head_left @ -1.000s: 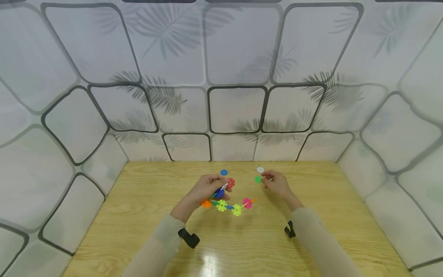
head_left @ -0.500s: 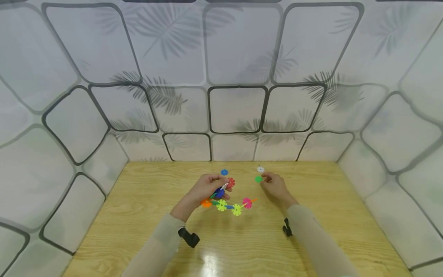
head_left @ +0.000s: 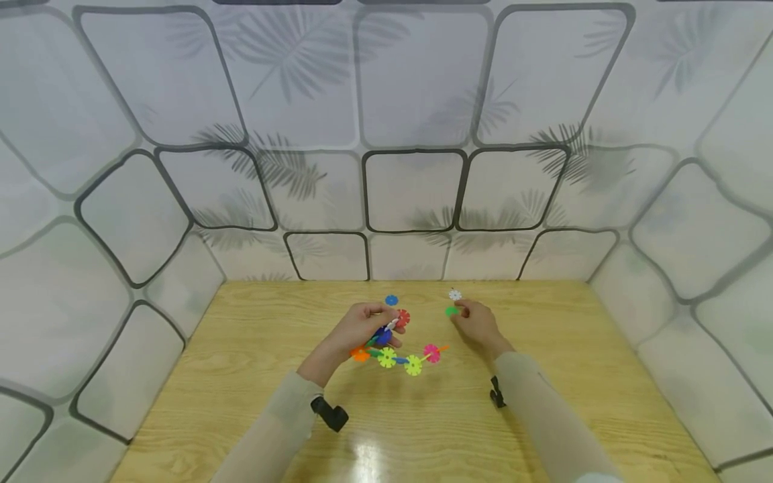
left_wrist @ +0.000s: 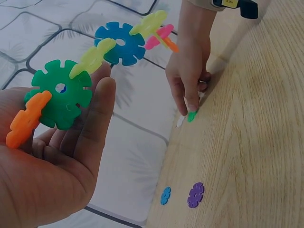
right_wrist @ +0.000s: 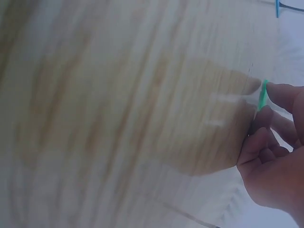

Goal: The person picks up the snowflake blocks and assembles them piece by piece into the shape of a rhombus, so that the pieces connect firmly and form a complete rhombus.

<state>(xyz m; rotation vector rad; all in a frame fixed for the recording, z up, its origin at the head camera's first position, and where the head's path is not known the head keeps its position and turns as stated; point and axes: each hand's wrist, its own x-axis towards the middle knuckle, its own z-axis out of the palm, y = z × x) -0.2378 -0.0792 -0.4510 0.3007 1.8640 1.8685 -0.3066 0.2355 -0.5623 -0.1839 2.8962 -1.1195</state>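
My left hand [head_left: 357, 330] holds a chain of interlocking snowflake discs [head_left: 387, 357] above the table. A red disc [head_left: 403, 318] and a white one show by its thumb and fingertips. The chain hangs in a curve toward the right, through green, yellow, blue and pink discs to an orange end. In the left wrist view, an orange disc and a green disc [left_wrist: 61, 95] lie over the palm. At the back right, my right hand [head_left: 479, 323] pinches a loose green disc [right_wrist: 263, 95] by its edge, low at the tabletop. A white disc [head_left: 455, 295] lies just beyond those fingers.
A loose blue disc [head_left: 391, 300] lies behind my left hand. Beside it, the left wrist view shows a purple disc [left_wrist: 195, 194]. The wooden table [head_left: 241, 402] meets patterned walls [head_left: 410, 194] at the back and sides. Each wrist wears a black camera mount [head_left: 329, 414].
My right hand and forearm have shifted slightly left, and the thumb and fingers have closed in on the green disc. The left hand and its chain have stayed in place.
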